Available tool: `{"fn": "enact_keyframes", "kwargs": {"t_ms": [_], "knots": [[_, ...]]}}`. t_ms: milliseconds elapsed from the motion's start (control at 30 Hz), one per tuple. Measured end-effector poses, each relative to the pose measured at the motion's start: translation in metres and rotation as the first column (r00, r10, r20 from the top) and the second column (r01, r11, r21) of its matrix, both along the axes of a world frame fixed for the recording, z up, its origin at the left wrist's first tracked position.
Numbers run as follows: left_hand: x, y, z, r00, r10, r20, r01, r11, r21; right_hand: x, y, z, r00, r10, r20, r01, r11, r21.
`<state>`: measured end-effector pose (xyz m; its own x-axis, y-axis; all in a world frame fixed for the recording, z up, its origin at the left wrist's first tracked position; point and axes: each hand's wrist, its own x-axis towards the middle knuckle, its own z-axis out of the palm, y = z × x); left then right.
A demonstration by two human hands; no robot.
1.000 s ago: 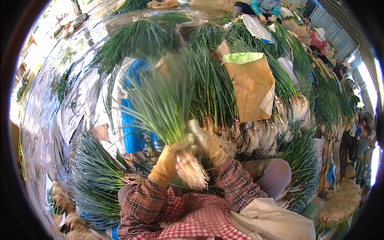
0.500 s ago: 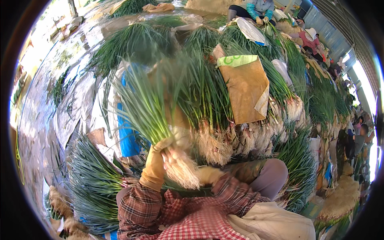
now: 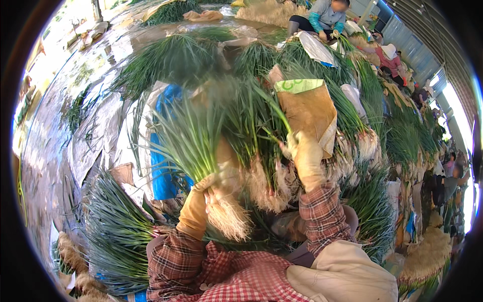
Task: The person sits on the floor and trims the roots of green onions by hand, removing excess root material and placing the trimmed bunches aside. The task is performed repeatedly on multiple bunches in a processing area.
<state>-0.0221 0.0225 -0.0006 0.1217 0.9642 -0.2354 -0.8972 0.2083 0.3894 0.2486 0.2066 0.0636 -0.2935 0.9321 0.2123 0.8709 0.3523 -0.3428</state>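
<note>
My left hand [image 3: 197, 194], in a tan glove, is closed round a bunch of green onions [image 3: 193, 136]. Their leaves point up and away, and the pale roots [image 3: 229, 216] hang below the fist. My right hand [image 3: 306, 153], gloved the same way, is closed on a green onion stalk [image 3: 274, 108] whose leaves slant up to the left. Beneath that hand lies the brown folded sheet [image 3: 307, 108] with a green and white edge. A heap of green onions [image 3: 251, 126] lies between my hands, roots toward me.
A pile of green onions [image 3: 118, 231] lies by my left side and another [image 3: 375, 211] by my right knee. Blue plastic [image 3: 163, 176] and pale sheeting [image 3: 95, 136] are at the left. One person [image 3: 327, 20] sits at the far side; others work along the right.
My right hand has moved from beside the bunch's roots up and right to the brown sheet, and now holds a stalk. My left hand keeps its bunch nearly in place.
</note>
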Motion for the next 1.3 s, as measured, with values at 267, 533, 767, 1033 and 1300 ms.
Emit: {"fn": "enact_keyframes", "kwargs": {"t_ms": [267, 533, 767, 1033, 1300], "knots": [[0.026, 0.001, 0.041, 0.982, 0.149, -0.113, -0.18, 0.922, -0.344, 0.024, -0.056, -0.029, 0.645, -0.21, -0.735, -0.363, 0.762, -0.537], [0.04, -0.001, 0.027, 0.928, -0.231, -0.292, 0.206, 0.972, -0.115, -0.035, -0.133, -0.041, 0.973, 0.226, -0.052, -0.213, 0.78, -0.589], [0.043, -0.003, 0.004, 0.944, -0.151, -0.294, 0.091, 0.974, -0.209, -0.01, -0.191, -0.166, 0.646, -0.162, -0.746, -0.501, 0.647, -0.575], [0.048, -0.001, 0.014, 0.996, -0.069, -0.055, 0.061, 0.988, -0.141, -0.017, -0.123, -0.137, 0.791, 0.119, -0.6, -0.567, 0.511, -0.646], [0.033, -0.011, 0.014, 0.995, -0.072, -0.069, 0.058, 0.981, -0.184, -0.107, -0.118, -0.046, 0.214, -0.528, -0.822, -0.61, 0.585, -0.535]]}}
